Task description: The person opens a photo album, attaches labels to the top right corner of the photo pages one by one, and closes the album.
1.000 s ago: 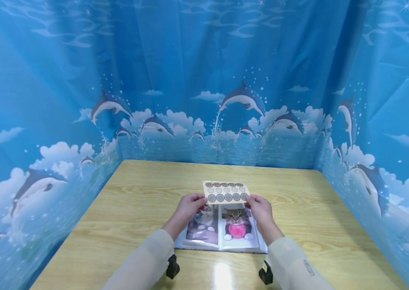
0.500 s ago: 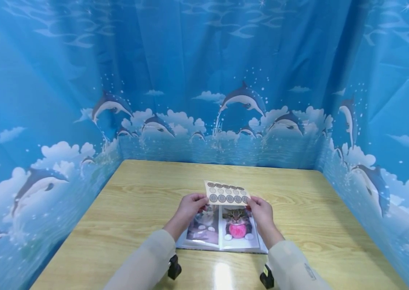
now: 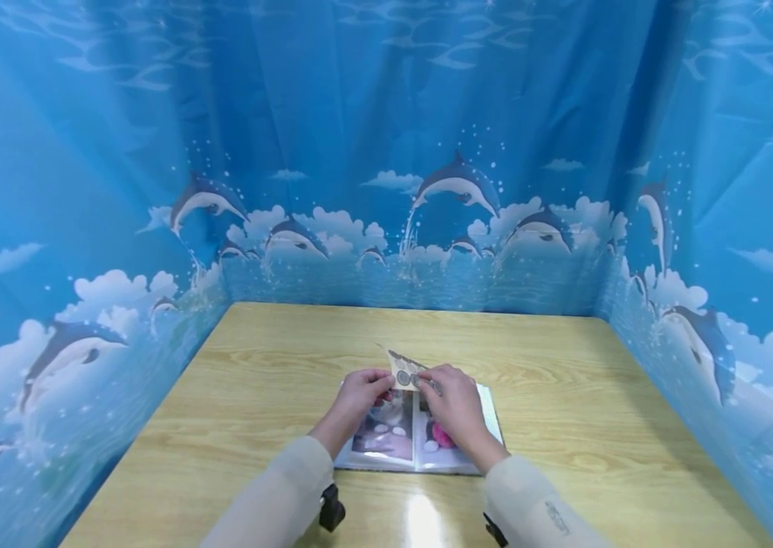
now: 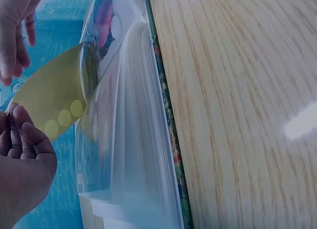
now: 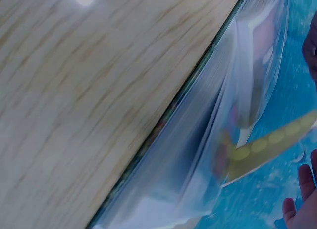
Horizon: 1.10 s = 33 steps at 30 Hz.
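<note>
A tan sticker sheet (image 3: 401, 367) with round grey stickers is held, tilted, just above an open photo album (image 3: 386, 438) of cat pictures on the wooden table (image 3: 276, 365). My left hand (image 3: 381, 383) pinches the sheet's left corner. My right hand (image 3: 427, 378) lies over the sheet's right part, fingers curled on it and hiding most of the stickers and the right-hand photo. In the left wrist view the sheet's yellow back (image 4: 52, 103) runs between my left hand (image 4: 17, 125) and my right hand (image 4: 15, 51), beside the album's plastic sleeves (image 4: 133, 140). The right wrist view shows the sheet (image 5: 270, 142) edge-on over the album (image 5: 208, 155).
A blue dolphin-print curtain (image 3: 386, 190) walls the table on the left, back and right. Bare wood (image 3: 564, 380) lies around the album on all sides. A black wrist mount (image 3: 329, 508) shows under my left sleeve.
My right hand has slid left from the sheet's right corner onto its face. The sheet has tipped over and now shows far less of its sticker side. My left hand has kept its hold.
</note>
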Each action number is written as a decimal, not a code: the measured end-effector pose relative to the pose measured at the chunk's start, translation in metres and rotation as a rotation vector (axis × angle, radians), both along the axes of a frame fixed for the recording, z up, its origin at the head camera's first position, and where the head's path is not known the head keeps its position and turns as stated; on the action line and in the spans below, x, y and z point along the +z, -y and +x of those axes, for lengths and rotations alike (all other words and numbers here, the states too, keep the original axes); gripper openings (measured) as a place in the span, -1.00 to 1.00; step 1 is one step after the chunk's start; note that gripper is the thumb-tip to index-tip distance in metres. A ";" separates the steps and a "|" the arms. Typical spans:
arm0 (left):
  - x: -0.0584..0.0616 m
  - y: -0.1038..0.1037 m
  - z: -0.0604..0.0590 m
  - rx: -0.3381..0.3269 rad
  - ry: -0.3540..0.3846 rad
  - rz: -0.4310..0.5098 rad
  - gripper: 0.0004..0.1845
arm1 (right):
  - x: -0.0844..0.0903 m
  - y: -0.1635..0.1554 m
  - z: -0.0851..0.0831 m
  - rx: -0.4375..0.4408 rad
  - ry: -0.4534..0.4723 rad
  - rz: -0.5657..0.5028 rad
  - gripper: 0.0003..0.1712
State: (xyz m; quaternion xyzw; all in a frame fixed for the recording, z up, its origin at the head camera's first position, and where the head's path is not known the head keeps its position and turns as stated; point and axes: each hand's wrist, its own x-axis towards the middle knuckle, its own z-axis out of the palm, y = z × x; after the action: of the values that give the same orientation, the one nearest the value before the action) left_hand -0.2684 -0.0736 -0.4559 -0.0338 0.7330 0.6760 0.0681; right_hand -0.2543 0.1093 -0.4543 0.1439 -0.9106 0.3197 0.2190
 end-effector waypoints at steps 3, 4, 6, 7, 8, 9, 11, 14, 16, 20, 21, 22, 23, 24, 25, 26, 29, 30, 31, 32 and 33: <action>-0.001 0.001 0.000 -0.010 0.011 -0.012 -0.81 | 0.001 0.009 0.001 0.039 -0.050 0.053 -0.79; -0.002 0.001 0.000 -0.014 0.012 -0.013 -0.81 | 0.001 0.010 0.001 0.044 -0.055 0.062 -0.79; -0.003 0.001 0.000 -0.022 0.007 -0.010 -0.81 | 0.001 0.013 0.002 0.050 -0.054 0.063 -0.79; -0.004 0.001 0.000 -0.024 0.006 -0.004 -0.81 | 0.000 0.014 0.002 0.051 -0.051 0.064 -0.79; -0.005 0.001 0.000 -0.026 0.005 0.003 -0.80 | 0.000 0.014 0.003 0.052 -0.046 0.063 -0.79; -0.005 0.001 0.000 -0.028 0.002 0.006 -0.80 | -0.001 0.015 0.003 0.052 -0.042 0.063 -0.78; -0.005 0.000 0.000 -0.032 0.002 0.009 -0.79 | -0.002 0.016 0.003 0.048 -0.032 0.062 -0.78; -0.006 0.000 0.000 -0.035 0.010 0.012 -0.78 | -0.004 0.018 0.003 0.036 -0.021 0.066 -0.78; -0.005 0.000 0.000 -0.038 0.013 0.011 -0.78 | -0.004 0.019 0.003 0.022 -0.008 0.068 -0.77; -0.006 0.000 0.000 -0.050 0.000 0.012 -0.79 | -0.003 0.022 0.003 -0.002 0.029 0.085 -0.74; -0.007 0.000 -0.001 -0.054 -0.004 0.017 -0.79 | -0.003 0.022 0.003 -0.007 0.039 0.088 -0.73; -0.007 0.000 -0.001 -0.057 -0.009 0.021 -0.79 | -0.002 0.023 0.003 -0.011 0.046 0.094 -0.72; -0.008 0.000 -0.001 -0.061 -0.014 0.025 -0.79 | -0.002 0.023 0.003 -0.014 0.053 0.096 -0.72; -0.009 0.000 -0.001 -0.064 -0.018 0.025 -0.79 | -0.001 0.023 0.003 -0.017 0.064 0.096 -0.72; -0.009 0.000 -0.001 -0.065 -0.017 0.028 -0.79 | -0.001 0.024 0.003 -0.021 0.074 0.093 -0.73; -0.010 0.000 -0.001 -0.066 -0.018 0.027 -0.79 | 0.000 0.024 0.003 -0.023 0.085 0.084 -0.74; -0.010 -0.001 -0.001 -0.069 -0.024 0.011 -0.81 | 0.001 0.024 0.004 -0.031 0.122 0.050 -0.77; -0.010 -0.001 0.000 -0.072 -0.027 0.005 -0.82 | 0.002 0.024 0.004 -0.034 0.135 0.037 -0.78; -0.010 -0.001 0.000 -0.076 -0.034 0.001 -0.83 | 0.002 0.024 0.004 -0.036 0.144 0.025 -0.79; -0.009 -0.001 0.001 -0.079 -0.040 -0.002 -0.83 | 0.002 0.024 0.004 -0.038 0.151 0.016 -0.80; -0.009 -0.001 0.001 -0.081 -0.043 -0.002 -0.83 | 0.002 0.024 0.004 -0.040 0.152 0.012 -0.81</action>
State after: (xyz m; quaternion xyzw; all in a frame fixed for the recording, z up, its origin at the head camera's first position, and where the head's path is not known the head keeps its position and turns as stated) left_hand -0.2676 -0.0721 -0.4650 0.0105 0.7358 0.6724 0.0799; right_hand -0.2501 0.0849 -0.4525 0.1025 -0.9292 0.3196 0.1549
